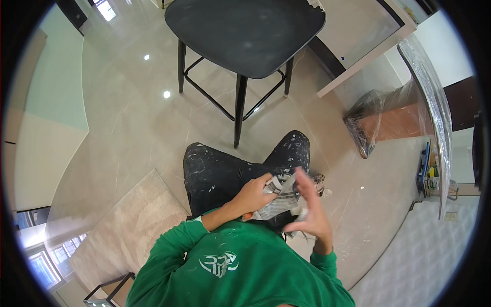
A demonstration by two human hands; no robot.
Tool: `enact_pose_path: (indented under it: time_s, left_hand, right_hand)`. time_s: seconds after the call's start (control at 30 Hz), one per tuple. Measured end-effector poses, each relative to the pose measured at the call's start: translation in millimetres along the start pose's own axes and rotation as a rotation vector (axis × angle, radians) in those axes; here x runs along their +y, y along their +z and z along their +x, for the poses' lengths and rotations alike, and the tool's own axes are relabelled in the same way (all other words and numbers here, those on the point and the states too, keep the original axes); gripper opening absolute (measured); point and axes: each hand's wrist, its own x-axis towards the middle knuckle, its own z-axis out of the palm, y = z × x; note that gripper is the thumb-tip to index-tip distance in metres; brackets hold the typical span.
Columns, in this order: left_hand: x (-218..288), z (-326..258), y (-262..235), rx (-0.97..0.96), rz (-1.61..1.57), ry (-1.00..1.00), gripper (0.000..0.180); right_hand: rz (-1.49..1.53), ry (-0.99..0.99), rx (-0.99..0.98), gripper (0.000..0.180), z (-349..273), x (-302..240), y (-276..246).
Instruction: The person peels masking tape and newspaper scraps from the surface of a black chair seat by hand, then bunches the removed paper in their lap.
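Glossy beige marble-look floor tile [133,128] fills most of the frame, with ceiling lights reflected as bright spots in the upper left. Black metal-legged stool with a dark moulded seat [245,36] stands at top centre. Pale counter edge [358,71] runs across the upper right; below it, a brown block wrapped in clear plastic film [388,123] sits on the floor. Curved rail wrapped in the same film [434,102] arcs down the right side. Beige stone-textured slab [138,225] lies lower left, with windows at the far lower-left rim.

Person seated or crouched, centre frame: green long-sleeved top [230,266], black trousers flecked with white paint [220,174].

Left hand [253,194], centre frame: fingers curled closed, pinching the upper edge of a crumpled grey-and-white paint-stained cloth [279,202]. Right hand [309,212], just right of it: fingers mostly extended and spread, palm turned toward the cloth, lower fingers bent against its right side; grip there cannot be told. Cloth sits between the two hands, above the lap, centre of the frame. Small orange patch shows at the cloth's lower left edge, too small to identify.
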Motion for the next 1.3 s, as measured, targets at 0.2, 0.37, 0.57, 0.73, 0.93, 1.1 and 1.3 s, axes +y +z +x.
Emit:
enact_pose_path:
  time_s: [0.2, 0.37, 0.57, 0.73, 0.93, 1.1, 1.3]
  left_hand:
    - [12.6, 12.6, -10.7, -0.203, -1.055, -0.280, 0.041]
    - [2.9, 12.3, -13.0, -0.096, -1.129, -0.313, 0.040]
    - [-24.2, 21.1, -1.0, 0.140, -0.966, -0.296, 0.050]
    - [-52.2, 36.8, 22.5, 0.220, -0.936, -0.301, 0.065]
    - [-26.9, 17.4, 1.6, -0.271, -1.498, -0.673, 0.056]
    - [-18.6, 23.3, 8.3, -0.040, -1.358, -0.413, 0.034]
    - [-14.8, 40.6, 27.0, 0.141, -1.119, -0.306, 0.026]
  right_hand:
    - [-0.172, -0.097, 0.232, 0.077, 19.7, 38.7, 45.3]
    - [-0.149, -0.085, 0.597, 0.035, 33.8, 49.3, 50.6]
    - [0.166, 0.110, 0.787, 0.019, 35.8, 128.3, 57.9]
    - [0.615, 0.248, 0.557, 0.047, 1.5, 175.5, 78.4]
    - [-0.102, -0.055, 0.510, 0.032, 35.8, 81.3, 77.0]
    - [-0.433, -0.045, 0.547, 0.048, 42.2, 90.5, 49.4]
    - [-0.322, -0.257, 0.252, 0.069, 33.7, 44.1, 51.8]
